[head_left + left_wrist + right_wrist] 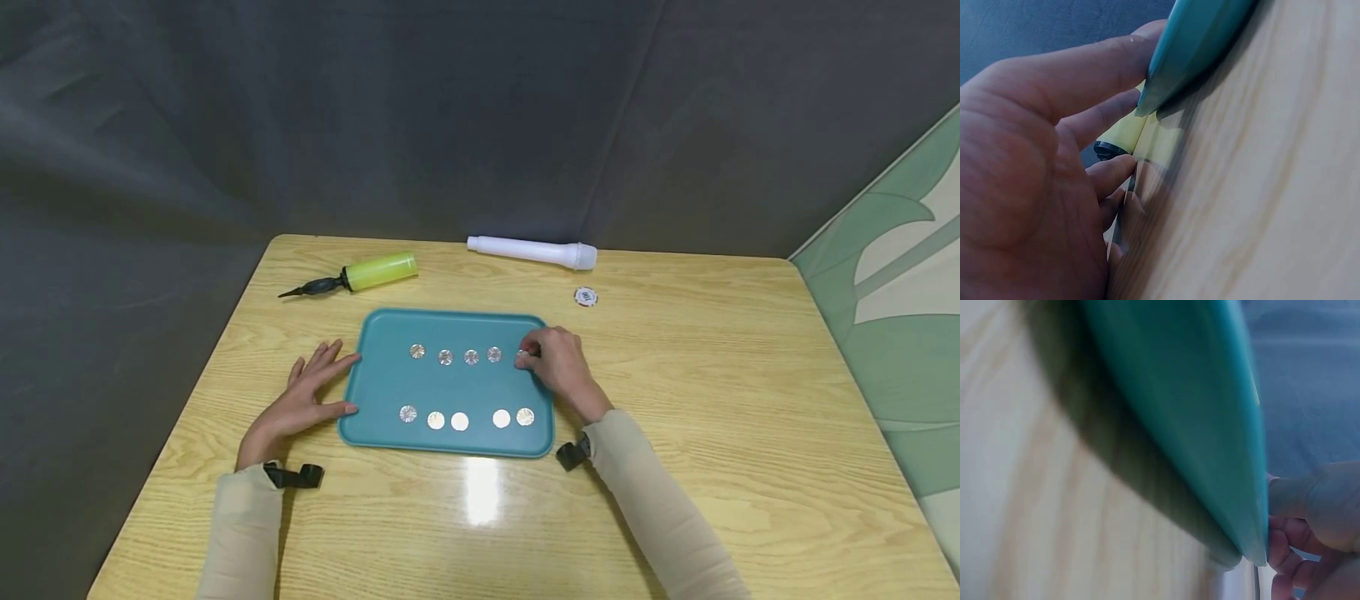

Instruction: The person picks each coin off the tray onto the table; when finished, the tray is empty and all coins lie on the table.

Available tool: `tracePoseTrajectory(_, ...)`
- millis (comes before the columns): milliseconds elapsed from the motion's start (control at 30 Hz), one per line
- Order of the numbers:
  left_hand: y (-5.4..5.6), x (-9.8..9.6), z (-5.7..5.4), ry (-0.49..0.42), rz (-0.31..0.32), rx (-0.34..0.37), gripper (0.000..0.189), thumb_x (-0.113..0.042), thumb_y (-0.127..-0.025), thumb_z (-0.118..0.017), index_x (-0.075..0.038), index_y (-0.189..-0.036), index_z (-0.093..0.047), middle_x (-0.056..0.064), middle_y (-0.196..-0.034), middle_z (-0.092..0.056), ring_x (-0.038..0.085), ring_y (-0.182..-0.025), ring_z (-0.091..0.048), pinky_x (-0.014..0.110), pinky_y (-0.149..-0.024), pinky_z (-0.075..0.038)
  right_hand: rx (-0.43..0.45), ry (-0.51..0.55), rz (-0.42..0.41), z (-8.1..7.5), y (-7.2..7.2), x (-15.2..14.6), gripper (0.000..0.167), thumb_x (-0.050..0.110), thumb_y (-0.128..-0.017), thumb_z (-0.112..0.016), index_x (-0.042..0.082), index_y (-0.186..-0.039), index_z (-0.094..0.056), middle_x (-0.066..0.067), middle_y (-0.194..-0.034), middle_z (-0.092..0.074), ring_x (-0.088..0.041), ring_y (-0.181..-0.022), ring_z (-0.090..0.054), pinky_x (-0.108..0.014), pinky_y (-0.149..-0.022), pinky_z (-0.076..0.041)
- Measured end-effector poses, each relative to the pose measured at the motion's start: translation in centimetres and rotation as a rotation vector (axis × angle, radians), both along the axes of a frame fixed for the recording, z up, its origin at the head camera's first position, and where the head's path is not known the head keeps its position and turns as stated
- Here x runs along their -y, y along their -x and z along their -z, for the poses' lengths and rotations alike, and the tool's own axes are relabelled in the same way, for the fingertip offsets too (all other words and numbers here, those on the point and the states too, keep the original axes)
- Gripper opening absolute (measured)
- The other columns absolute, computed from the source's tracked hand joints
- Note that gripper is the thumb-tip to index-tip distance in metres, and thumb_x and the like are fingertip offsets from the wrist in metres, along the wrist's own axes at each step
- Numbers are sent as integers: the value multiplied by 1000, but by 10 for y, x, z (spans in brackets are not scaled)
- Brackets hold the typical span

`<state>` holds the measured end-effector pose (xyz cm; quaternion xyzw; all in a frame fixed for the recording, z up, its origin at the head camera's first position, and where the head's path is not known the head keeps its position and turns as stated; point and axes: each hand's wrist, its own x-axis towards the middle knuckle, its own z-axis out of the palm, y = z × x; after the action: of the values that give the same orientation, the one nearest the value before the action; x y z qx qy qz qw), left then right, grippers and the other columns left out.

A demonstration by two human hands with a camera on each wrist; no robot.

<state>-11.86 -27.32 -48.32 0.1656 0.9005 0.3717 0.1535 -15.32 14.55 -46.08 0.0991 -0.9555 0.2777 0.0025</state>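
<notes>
A teal tray (465, 383) lies on the wooden table, bearing two rows of shiny round coins. My left hand (303, 406) is at the tray's left edge, its fingers spread and loosely straight, with thumb and index fingertips at the rim. In the left wrist view, thumb and fingers reach up to the tray's side wall (1182, 56). Over the tray's right edge, my right hand (558, 362) pinches a coin (521, 355) at the right end of the far row. The tray wall (1210, 425) hides most of the right fingertips' work in the right wrist view.
Behind the tray lie a yellow-green hand pump (381, 271) with a black nozzle, a white toy microphone (528, 250) and a poker chip (586, 297). Several coins form the near row, including one (408, 414) at its left end. A dark curtain (450, 117) hangs behind the table.
</notes>
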Motion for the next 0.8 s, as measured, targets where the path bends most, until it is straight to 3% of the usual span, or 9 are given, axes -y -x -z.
tracePoseTrajectory(300, -1, 0, 0, -33, 0, -31, 80, -31, -87, -77, -18, -156, -39, 20, -169, -8, 41, -157, 8, 67, -120, 13, -20, 19, 0, -1, -2, -5, 15, 20, -82, -84, 7, -83, -77, -3, -72, -71, -13, -64, -60, -24, -59, -45)
tracePoseTrajectory(567, -1, 0, -1, -12, -1, -13, 82, -31, -86, -78, -17, -156, -38, 18, -170, -6, 41, -158, 8, 66, -121, 13, -2, 32, -19, -4, -2, -8, 10, 17, -86, -79, 6, -87, -78, -6, -80, -75, -13, -68, -63, -25, -62, -48)
tracePoseTrajectory(800, -2, 0, -2, -53, -6, 1, 79, -27, -87, -77, -14, -155, -39, 19, -170, -7, 41, -158, 9, 66, -120, 15, 43, 77, -30, -6, -1, -10, 7, 12, -90, -75, 7, -90, -79, -7, -88, -78, -16, -76, -67, -31, -69, -54)
